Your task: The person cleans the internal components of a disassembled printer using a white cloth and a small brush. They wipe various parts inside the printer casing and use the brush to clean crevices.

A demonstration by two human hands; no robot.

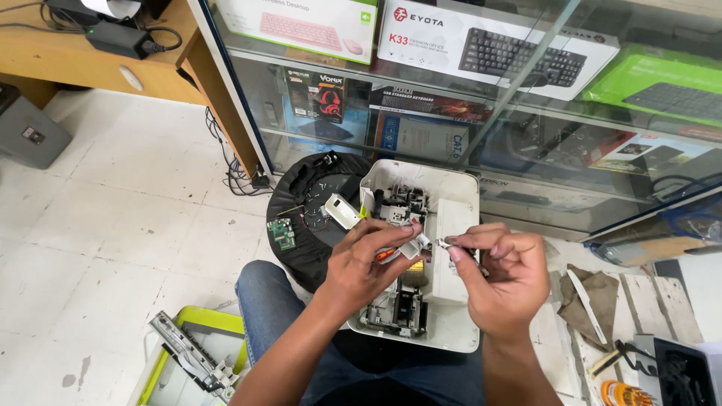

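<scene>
over scuffed white tiles, left hand (361,263) grips an orange-handled screwdriver (386,254), right hand (502,274) pinches a small white clip (444,243).

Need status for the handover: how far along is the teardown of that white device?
Done: white housing open, green circuit board out on the black round tray. In hand: left hand and right hand pinch a small white part. Left: inner mechanism not yet removed.

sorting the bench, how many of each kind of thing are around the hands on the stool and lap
opened white device: 1
green circuit board: 1
small white cover: 1
small white part between both hands: 1
orange-handled tool in left hand: 1
total: 5
</scene>
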